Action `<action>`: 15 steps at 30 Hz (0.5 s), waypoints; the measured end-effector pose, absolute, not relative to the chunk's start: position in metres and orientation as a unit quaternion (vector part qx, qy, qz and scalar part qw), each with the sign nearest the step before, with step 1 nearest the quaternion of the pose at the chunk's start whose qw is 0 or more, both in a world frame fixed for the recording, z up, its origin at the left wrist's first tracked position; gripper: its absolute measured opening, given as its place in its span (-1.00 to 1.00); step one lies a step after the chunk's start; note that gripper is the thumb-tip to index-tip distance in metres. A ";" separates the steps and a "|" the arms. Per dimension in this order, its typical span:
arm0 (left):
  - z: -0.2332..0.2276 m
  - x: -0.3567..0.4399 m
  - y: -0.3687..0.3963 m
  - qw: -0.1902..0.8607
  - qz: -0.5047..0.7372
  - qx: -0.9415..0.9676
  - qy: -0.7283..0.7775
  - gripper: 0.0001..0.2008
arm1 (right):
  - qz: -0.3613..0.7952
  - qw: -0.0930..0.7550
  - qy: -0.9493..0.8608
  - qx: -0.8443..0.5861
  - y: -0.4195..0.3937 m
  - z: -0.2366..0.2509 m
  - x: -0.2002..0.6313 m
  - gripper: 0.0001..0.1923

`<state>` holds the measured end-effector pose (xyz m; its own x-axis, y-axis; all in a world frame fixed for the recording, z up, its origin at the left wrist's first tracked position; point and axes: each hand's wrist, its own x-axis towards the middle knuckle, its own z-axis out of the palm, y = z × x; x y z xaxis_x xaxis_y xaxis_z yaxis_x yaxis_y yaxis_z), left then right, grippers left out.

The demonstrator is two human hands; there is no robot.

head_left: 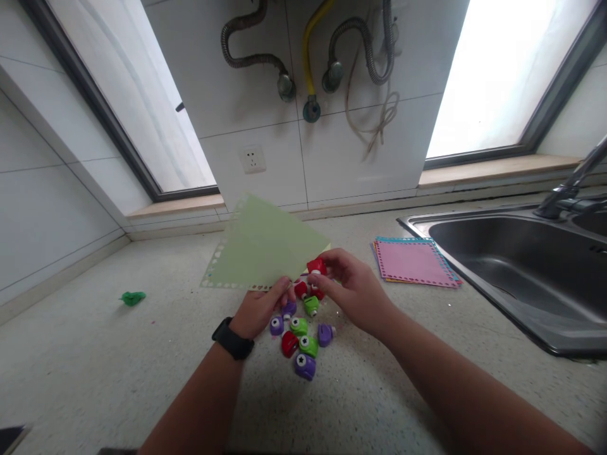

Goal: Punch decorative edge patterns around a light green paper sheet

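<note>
Left hand [262,308] pinches pale green paper [260,246] by its near edge, likely to steady it; loose craft punches [308,345] lie below, seemingly for easy reach; right hand [359,292] grips red craft punch [315,265] at paper's right, apparently for control; edge-punched paper stack [415,260] sits beside sink [497,253].

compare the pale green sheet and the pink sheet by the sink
Pose: the pale green sheet is tilted up in the left grip, while the pink sheet lies flat beside the sink, held by no one.
Colour: the pale green sheet is a soft yellowish green; the pink sheet is light pink.
Shared: both have rows of small holes along edges.
</note>
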<state>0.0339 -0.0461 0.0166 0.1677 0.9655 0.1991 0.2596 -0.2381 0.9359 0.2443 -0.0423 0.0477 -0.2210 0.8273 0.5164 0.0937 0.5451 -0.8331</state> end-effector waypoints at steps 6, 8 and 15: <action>0.018 0.035 -0.049 0.413 0.437 0.656 0.455 -0.48 | 0.567 0.457 -0.626 -0.279 -0.037 0.043 0.239 -0.69; 0.017 0.035 -0.049 0.429 0.437 0.647 0.455 -0.50 | 0.586 0.457 -0.606 -0.283 -0.036 0.042 0.237 -0.65; 0.015 0.036 -0.048 0.478 0.429 0.642 0.420 -0.55 | 0.605 0.448 -0.588 -0.295 -0.032 0.037 0.235 -0.63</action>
